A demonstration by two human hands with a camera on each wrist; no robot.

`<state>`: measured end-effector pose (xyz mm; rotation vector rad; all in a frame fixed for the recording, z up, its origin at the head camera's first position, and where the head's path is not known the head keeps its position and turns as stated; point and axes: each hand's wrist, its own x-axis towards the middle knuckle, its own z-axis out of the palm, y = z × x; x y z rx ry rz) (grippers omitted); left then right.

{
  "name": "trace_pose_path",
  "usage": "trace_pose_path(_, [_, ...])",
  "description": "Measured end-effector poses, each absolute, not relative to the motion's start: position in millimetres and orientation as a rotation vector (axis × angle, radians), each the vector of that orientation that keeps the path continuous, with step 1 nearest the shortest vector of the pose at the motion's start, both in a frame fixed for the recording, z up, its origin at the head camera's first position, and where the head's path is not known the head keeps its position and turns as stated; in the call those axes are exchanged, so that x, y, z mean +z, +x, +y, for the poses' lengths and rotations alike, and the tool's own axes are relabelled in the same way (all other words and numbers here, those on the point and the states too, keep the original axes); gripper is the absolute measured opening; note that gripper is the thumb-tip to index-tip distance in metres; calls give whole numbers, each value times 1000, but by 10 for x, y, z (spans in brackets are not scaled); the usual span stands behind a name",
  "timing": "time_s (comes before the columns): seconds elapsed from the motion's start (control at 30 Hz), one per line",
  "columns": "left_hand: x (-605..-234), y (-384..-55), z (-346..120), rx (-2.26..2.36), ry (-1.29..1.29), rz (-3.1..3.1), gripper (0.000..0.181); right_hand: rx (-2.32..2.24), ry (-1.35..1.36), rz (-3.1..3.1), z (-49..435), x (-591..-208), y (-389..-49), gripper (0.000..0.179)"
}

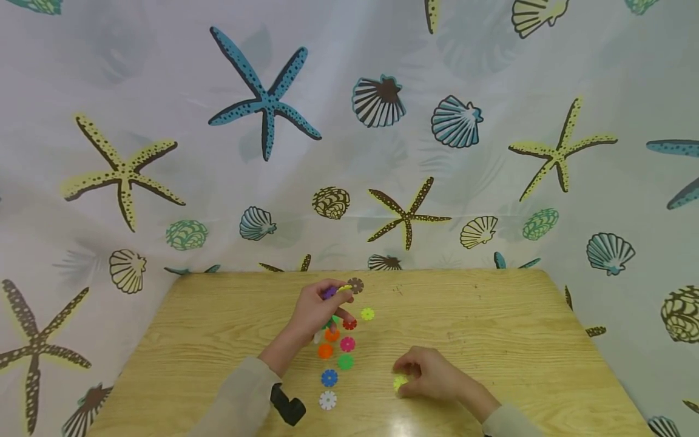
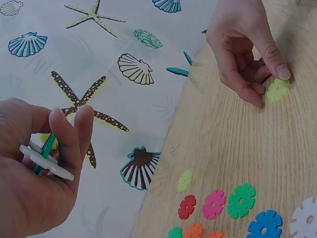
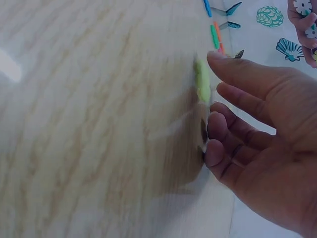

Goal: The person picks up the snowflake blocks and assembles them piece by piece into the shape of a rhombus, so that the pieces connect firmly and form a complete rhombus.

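My left hand (image 1: 327, 303) is raised over the table (image 1: 491, 315) and grips a small cluster of slotted plastic discs (image 2: 45, 159). In the left wrist view a white disc crossed by a green one shows between its thumb and fingers. In the head view, purple and yellow pieces show at the fingertips. My right hand (image 1: 409, 376) rests low on the table to the right. Its thumb and curled fingers pinch the edges of a yellow-green disc (image 2: 277, 90) lying flat on the wood. The right wrist view is blurred, with that disc (image 3: 202, 82) at the index fingertip.
Several loose discs lie between the hands: brown (image 1: 355, 285), yellow-green (image 1: 368, 314), red (image 1: 349, 324), pink (image 1: 347, 344), green (image 1: 345, 362), blue (image 1: 329, 378), white (image 1: 327, 400) and two orange. A black strap piece (image 1: 287, 405) sits by my left sleeve. A seashell-print curtain (image 1: 349, 152) hangs behind the table.
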<state>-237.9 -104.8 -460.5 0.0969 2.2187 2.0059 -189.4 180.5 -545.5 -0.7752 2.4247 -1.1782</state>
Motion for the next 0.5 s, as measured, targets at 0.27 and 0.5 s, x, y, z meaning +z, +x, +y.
trace_pose_path(0.27, [-4604, -2382, -1051, 2015, 76, 2212, 35, -1139, -793, 2441, 1805, -5496, -1879, 30])
trace_pose_path(0.5, [-4599, -2383, -1066, 2009, 107, 2206, 35, -1120, -808, 2441, 1784, -5495, -1882, 23])
